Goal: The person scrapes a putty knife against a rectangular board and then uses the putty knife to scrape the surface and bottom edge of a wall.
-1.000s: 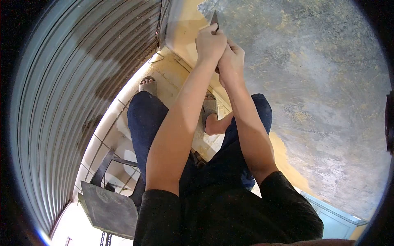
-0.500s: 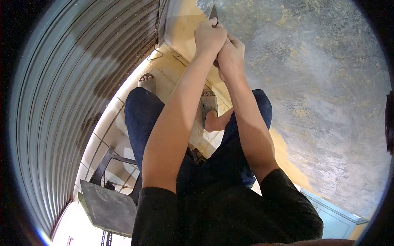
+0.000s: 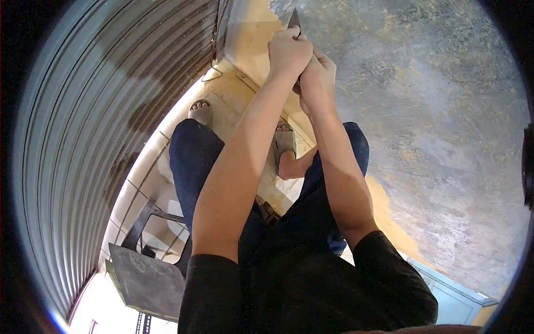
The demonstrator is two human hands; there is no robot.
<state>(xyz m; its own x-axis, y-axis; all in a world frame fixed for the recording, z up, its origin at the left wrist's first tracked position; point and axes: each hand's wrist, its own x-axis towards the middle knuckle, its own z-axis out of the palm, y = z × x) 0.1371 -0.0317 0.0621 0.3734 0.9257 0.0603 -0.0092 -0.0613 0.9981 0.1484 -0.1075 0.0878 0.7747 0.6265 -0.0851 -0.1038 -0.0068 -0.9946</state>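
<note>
A thin tool with a grey metal blade [image 3: 294, 20] is gripped at the wall, its pointed end sticking out past my fingers. My left hand [image 3: 290, 51] is closed around it near that end. Just behind and to the right, my right hand [image 3: 319, 77] is also closed on the tool, overlapped by my left hand. A small dark part of it shows below, between my wrists. My hands hide most of its length, so I cannot tell its exact kind. Grey mottled coating covers the wall [image 3: 428, 122], and a yellow strip [image 3: 253, 47] runs beside it.
A corrugated metal shutter [image 3: 83, 145] rises on my left. Beside my left knee stands a dark stool or chair frame [image 3: 146, 222] with a grey board [image 3: 146, 281] by it. My sandalled feet are on the tiled floor [image 3: 222, 111]. A light blue panel [image 3: 448, 292] is at lower right.
Both hands and the tool have shifted slightly right and a little down along the wall. My grip looks the same, and my legs have stayed put.
</note>
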